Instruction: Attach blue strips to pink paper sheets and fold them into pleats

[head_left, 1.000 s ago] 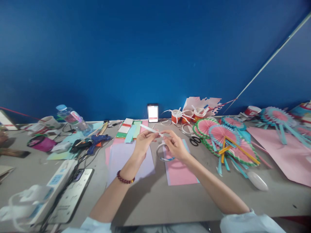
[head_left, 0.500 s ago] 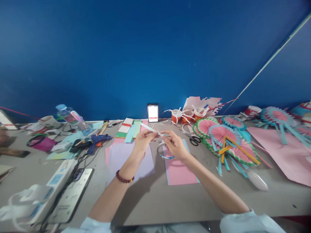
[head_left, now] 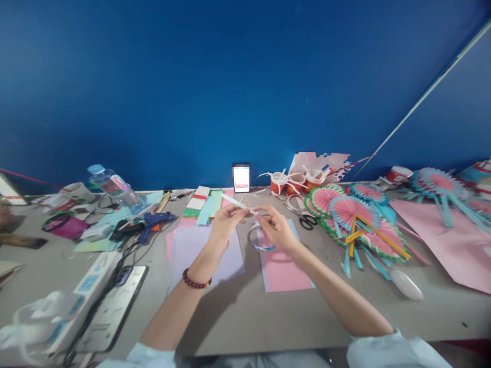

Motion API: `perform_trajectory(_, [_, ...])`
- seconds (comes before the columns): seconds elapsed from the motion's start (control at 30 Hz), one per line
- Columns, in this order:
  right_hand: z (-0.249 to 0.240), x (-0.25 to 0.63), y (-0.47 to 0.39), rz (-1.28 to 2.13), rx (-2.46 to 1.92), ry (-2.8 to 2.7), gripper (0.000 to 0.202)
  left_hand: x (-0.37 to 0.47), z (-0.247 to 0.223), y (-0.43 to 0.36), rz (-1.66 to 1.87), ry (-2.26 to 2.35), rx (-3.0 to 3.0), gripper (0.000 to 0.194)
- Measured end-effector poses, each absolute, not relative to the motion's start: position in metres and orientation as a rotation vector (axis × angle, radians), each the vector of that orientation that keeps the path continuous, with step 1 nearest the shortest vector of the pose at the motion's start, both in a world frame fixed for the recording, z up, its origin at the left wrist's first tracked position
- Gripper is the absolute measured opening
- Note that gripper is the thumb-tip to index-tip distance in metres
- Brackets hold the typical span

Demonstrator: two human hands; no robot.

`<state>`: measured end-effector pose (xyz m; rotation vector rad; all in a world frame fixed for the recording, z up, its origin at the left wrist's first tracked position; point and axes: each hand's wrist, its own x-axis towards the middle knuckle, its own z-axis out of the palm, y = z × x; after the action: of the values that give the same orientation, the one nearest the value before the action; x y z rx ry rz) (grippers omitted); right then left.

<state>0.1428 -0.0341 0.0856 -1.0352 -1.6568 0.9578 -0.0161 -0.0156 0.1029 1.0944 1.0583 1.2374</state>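
Note:
Both hands pinch a narrow whitish strip point(head_left: 232, 201) above the table, its free end slanting up to the left. My left hand point(head_left: 226, 222), with a dark red bead bracelet on the wrist, grips it by the fingertips. Close beside it, my right hand point(head_left: 276, 227) closes on the strip's other end. Just under the right fingers is a thin white-and-blue ring point(head_left: 261, 248); whether they touch it is hidden. Below the left hand lie lilac sheets point(head_left: 192, 253), and below the right a pink sheet point(head_left: 286, 276).
A lit phone point(head_left: 241, 179) stands against the blue wall. On the left are a glue gun point(head_left: 153, 221), a bottle point(head_left: 117, 186), a power strip point(head_left: 86, 286) and another phone point(head_left: 111, 312). Black-handled scissors point(head_left: 308, 221), paper fans point(head_left: 355, 212) and a white mouse point(head_left: 406, 285) lie right.

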Motion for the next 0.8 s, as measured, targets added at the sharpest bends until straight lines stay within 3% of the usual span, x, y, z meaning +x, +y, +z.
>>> perform_trajectory(0.23, [0.089, 0.143, -0.034, 1.091, -0.986, -1.537, 0.027, -0.018, 0.104, -0.017, 1.264, 1.080, 1.179, 0.023])
perform_trajectory(0.43, [0.097, 0.147, -0.037, 1.043, -1.017, -1.549, 0.043, -0.020, 0.104, -0.014, 1.280, 1.089, 1.163, 0.023])
perform_trajectory(0.63, [0.095, 0.149, -0.033, 0.997, -1.078, -1.485, 0.028, -0.023, 0.105, -0.011, 1.291, 1.087, 1.152, 0.028])
perform_trajectory(0.8, [0.092, 0.151, -0.027, 1.065, -1.166, -1.484, 0.031, -0.026, 0.103, -0.005, 1.323, 1.099, 1.085, 0.029])
